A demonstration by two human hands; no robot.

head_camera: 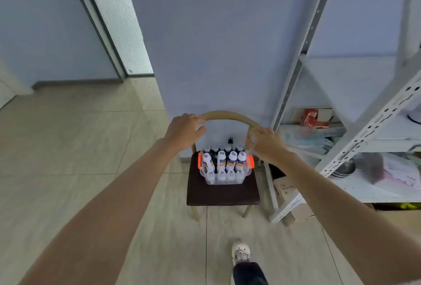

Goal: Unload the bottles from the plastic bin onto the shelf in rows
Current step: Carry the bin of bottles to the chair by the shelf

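Nearest the camera, a pale shoe (240, 253) planted on beige floor tiles (79, 148), one dark trouser leg behind it. Two bare forearms reaching forward and down. Left hand (185, 130) wrapped over the left side of a curved wooden chair back (227, 115), fingers curled round the rail, thumb underneath. Right hand (265, 142) clamped on the right end of the same rail, fingers folded over it. Neither hand on a bottle; both closed on the chair.

Below and between the hands, just beyond the wrists: a clear plastic bin (225, 179) with orange latches, sitting toward the back of a dark, matte chair seat (222, 193). Long axis running left to right, across the line of reach. Packed with upright bottles (231, 160), white bodies with blue-and-orange labels in the near row, dark caps in the far row; one at the left leaning. Right hand nearer to the bin, almost over its right latch.

To the right, a white perforated-steel shelf unit (341, 159), slotted uprights, flat pale boards, lower levels cluttered with boxes, a metal bowl and packets; an upper board bare. Probably chair positioning first, unloading not yet begun, with the shelf on the right-hand side

Farther off, smooth blue wall (216, 45) and a ribbed glass door (118, 23)
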